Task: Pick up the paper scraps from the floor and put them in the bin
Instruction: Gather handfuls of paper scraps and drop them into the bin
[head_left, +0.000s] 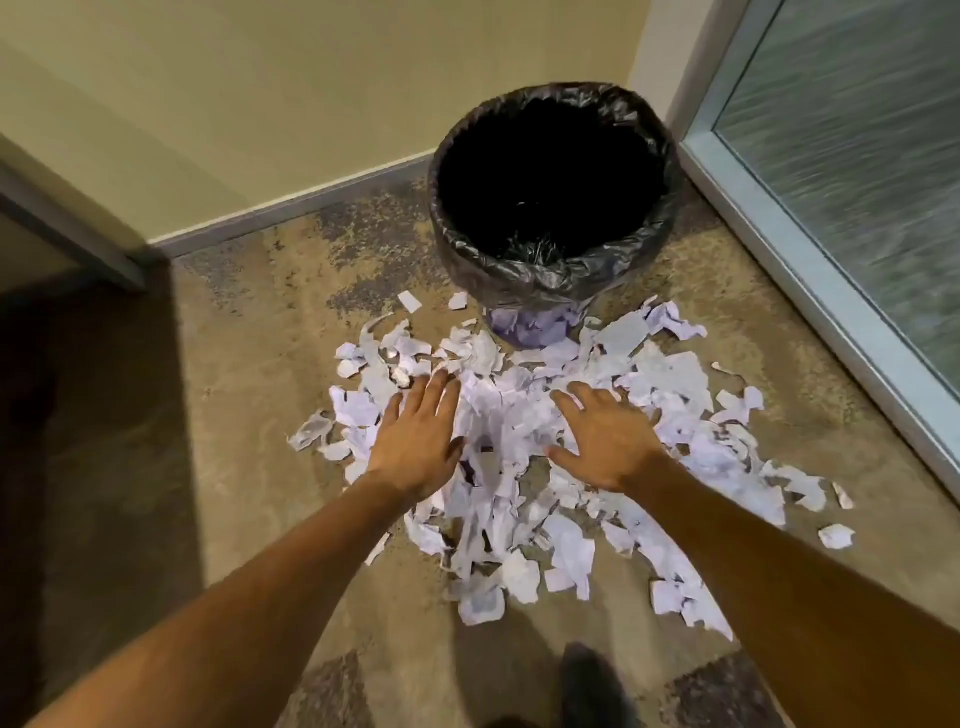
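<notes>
A wide heap of torn white paper scraps (524, 415) lies on the brown floor in front of a round bin (556, 280) lined with a black plastic bag. The bin's inside looks dark. My left hand (421, 441) is stretched out flat, palm down, over the left side of the heap with fingers straight. My right hand (608, 436) is spread palm down over the middle-right of the heap. Neither hand holds any paper. Whether the palms touch the scraps is unclear.
A beige wall with a grey skirting board (291, 208) runs behind the bin. A frosted glass door in a pale frame (810, 249) closes off the right side. A dark shoe (592, 686) shows at the bottom. Loose scraps (836, 535) lie near the door frame.
</notes>
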